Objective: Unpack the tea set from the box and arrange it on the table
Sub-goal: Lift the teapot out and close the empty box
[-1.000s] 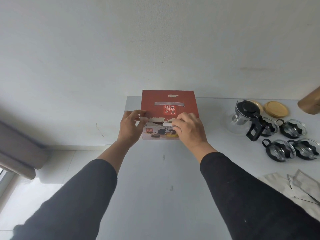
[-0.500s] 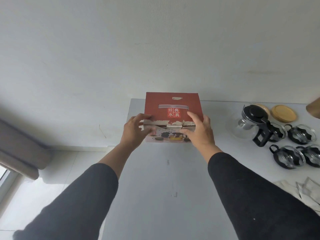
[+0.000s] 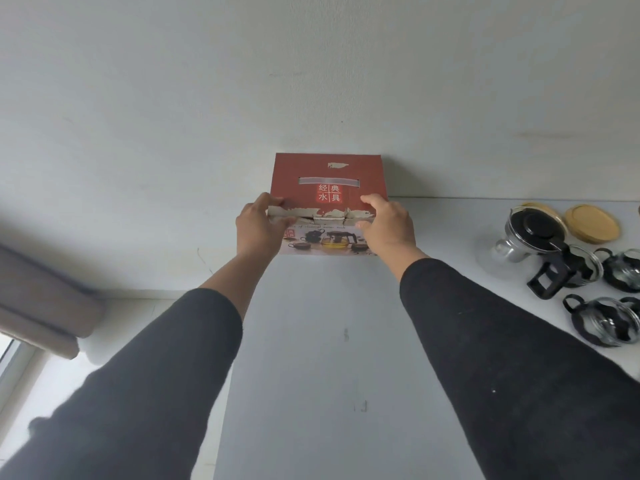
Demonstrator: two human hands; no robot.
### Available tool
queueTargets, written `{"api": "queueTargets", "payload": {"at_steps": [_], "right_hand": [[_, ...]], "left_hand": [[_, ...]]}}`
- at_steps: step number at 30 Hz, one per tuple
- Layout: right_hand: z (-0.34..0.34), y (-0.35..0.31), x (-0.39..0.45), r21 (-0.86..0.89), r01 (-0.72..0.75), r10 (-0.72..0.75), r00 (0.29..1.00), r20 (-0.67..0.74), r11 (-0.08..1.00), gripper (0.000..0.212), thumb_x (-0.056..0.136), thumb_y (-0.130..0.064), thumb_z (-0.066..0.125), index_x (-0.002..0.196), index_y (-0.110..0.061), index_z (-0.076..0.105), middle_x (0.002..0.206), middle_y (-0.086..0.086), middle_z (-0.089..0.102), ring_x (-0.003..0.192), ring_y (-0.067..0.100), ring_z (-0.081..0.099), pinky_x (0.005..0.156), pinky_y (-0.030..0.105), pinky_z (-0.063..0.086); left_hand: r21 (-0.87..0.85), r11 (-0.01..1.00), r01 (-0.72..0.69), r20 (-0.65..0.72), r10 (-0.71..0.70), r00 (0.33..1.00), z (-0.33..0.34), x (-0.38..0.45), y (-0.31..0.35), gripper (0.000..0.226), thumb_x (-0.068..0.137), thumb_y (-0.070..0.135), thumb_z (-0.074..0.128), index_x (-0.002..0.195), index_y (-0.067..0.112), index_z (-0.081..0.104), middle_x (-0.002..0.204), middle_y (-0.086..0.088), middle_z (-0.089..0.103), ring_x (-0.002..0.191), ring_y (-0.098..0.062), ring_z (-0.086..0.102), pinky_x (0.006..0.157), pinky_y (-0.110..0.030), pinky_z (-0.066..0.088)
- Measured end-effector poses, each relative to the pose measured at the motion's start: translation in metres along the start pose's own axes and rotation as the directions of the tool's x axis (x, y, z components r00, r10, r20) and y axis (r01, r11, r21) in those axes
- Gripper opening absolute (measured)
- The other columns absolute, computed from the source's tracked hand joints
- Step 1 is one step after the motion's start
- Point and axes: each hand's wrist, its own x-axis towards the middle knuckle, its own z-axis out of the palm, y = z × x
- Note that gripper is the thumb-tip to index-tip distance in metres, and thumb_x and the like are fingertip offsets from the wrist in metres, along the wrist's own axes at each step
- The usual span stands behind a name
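Note:
A red tea-set box (image 3: 327, 174) with a torn front edge stands at the far left corner of the white table (image 3: 329, 341), against the wall. My left hand (image 3: 258, 226) grips its front left corner and my right hand (image 3: 388, 226) grips its front right corner, fingers over the closed top. At the right stand a glass teapot (image 3: 530, 237) with a black lid and handle, and several glass cups in black holders (image 3: 602, 320).
Two round wooden coasters (image 3: 592, 225) lie behind the teapot by the wall. The table's left edge runs down from the box, with floor and a grey curtain (image 3: 41, 299) beyond it.
Both hands shifted from the flap at the box's front middle out to its front corners. The view moved slightly, so the box appears higher and nearer the wall.

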Motion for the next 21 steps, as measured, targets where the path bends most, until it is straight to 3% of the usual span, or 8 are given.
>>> {"api": "queueTargets", "payload": {"at_steps": [5,12,15,17,19,21], "right_hand": [[-0.004,0.000,0.013,-0.044,0.027,-0.026,1.000,0.017,0.999,0.046,0.085,-0.016,0.068,0.128,-0.021,0.053,0.118,0.014,0.060,0.106,0.030,0.057,0.090,0.033,0.045],[-0.002,-0.003,0.013,-0.049,0.005,-0.003,0.999,0.035,0.999,0.047,0.086,-0.013,0.065,0.129,-0.023,0.049,0.113,0.014,0.058,0.101,0.029,0.056,0.084,0.031,0.045],[0.001,-0.003,0.007,-0.050,-0.033,0.035,0.998,0.048,0.998,0.063,0.085,-0.010,0.061,0.138,-0.031,0.036,0.124,0.015,0.046,0.109,0.033,0.051,0.088,0.034,0.045],[0.001,-0.005,0.001,-0.035,-0.037,0.037,0.999,0.020,0.999,0.073,0.083,-0.013,0.062,0.142,-0.035,0.027,0.139,0.017,0.034,0.123,0.036,0.041,0.097,0.040,0.043],[-0.003,-0.007,-0.006,-0.010,-0.025,0.024,0.999,-0.034,1.000,0.074,0.083,-0.018,0.060,0.144,-0.036,0.023,0.148,0.017,0.023,0.133,0.037,0.031,0.104,0.043,0.039],[-0.010,-0.007,-0.013,0.034,0.003,0.001,0.993,-0.122,0.999,0.072,0.082,-0.020,0.058,0.144,-0.034,0.025,0.146,0.016,0.028,0.131,0.034,0.033,0.103,0.043,0.040]], "left_hand": [[0.014,1.000,-0.009,-0.031,0.010,0.999,0.005,0.003,0.005,0.031,0.085,0.015,0.068,0.114,0.019,0.060,0.116,-0.009,0.055,0.088,-0.017,0.046,0.075,-0.020,0.034],[0.082,0.996,-0.034,-0.057,0.039,0.998,0.012,-0.004,0.005,0.039,0.086,0.008,0.065,0.121,0.019,0.054,0.125,-0.007,0.050,0.106,-0.025,0.054,0.075,-0.025,0.038],[0.164,0.984,-0.064,-0.030,0.070,0.997,0.012,-0.005,0.006,0.049,0.081,0.025,0.072,0.124,0.020,0.050,0.137,-0.005,0.040,0.126,-0.024,0.043,0.095,-0.032,0.040],[0.252,0.959,-0.132,-0.023,0.142,0.990,0.012,-0.009,0.007,0.062,0.078,0.042,0.071,0.131,0.024,0.043,0.148,-0.005,0.026,0.141,-0.023,0.024,0.112,-0.041,0.027],[0.277,0.939,-0.205,-0.046,0.227,0.973,0.012,-0.015,0.013,0.065,0.082,0.050,0.063,0.137,0.026,0.037,0.153,-0.004,0.018,0.146,-0.022,0.011,0.117,-0.047,0.017],[0.249,0.933,-0.260,-0.085,0.289,0.954,0.011,-0.023,0.023,0.058,0.087,0.050,0.055,0.138,0.025,0.038,0.154,-0.004,0.018,0.146,-0.022,0.010,0.117,-0.048,0.015]]}}
